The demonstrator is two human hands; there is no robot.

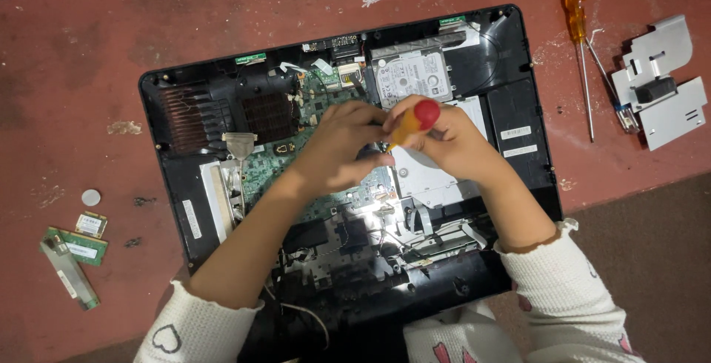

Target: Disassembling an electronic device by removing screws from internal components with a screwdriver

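Head view: the right hand (452,141) grips a red-capped screwdriver (415,122) upright over the opened laptop base (518,111), tip hidden, probably on a screw; the left hand (341,144) curls around the shaft, steadying it; loose memory modules (78,248), another screwdriver (578,30) and a metal bracket (666,81) lie apart.

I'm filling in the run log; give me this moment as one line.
right hand: grips red-capped screwdriver | left hand: steadies its shaft | under: opened laptop | floor: orange screwdriver

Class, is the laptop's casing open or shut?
Open: the laptop shows its bare circuit board and drive; both hands work inside.
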